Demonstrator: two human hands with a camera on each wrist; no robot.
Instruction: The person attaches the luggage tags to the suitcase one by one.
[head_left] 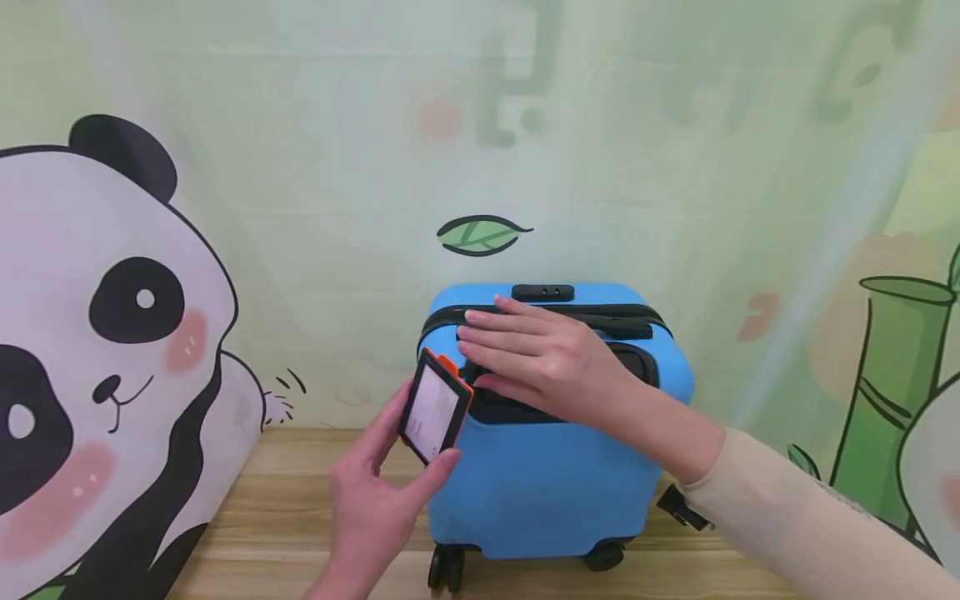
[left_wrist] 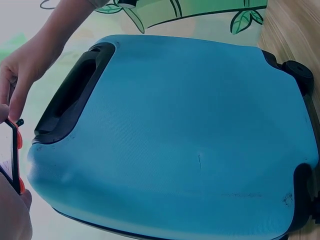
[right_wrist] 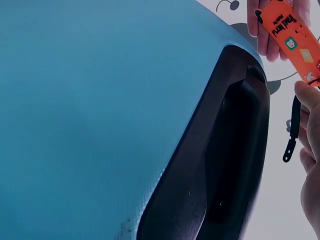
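Note:
In the head view, my left hand (head_left: 375, 483) grips an orange-edged luggage tag (head_left: 435, 406) by its sides, its pale window tilted towards me. The right wrist view shows its orange back (right_wrist: 292, 37) with small stickers and dark lettering. My right hand (head_left: 551, 362) is at the tag's upper end, fingers stretched leftward in front of the suitcase top. In the right wrist view, its thumb and fingers pinch a black strap (right_wrist: 293, 127), whose holed end hangs free. Behind both hands, a light-blue suitcase (head_left: 540, 487) stands upright. Its black handle recess (right_wrist: 232, 140) lies beside the hands.
The suitcase stands on a wood-look surface (head_left: 277, 500), with black wheels (head_left: 447, 567) below. A black lock (head_left: 543, 292) sits on its top. Behind hangs a pale green backdrop (head_left: 315, 208) printed with a panda and bamboo.

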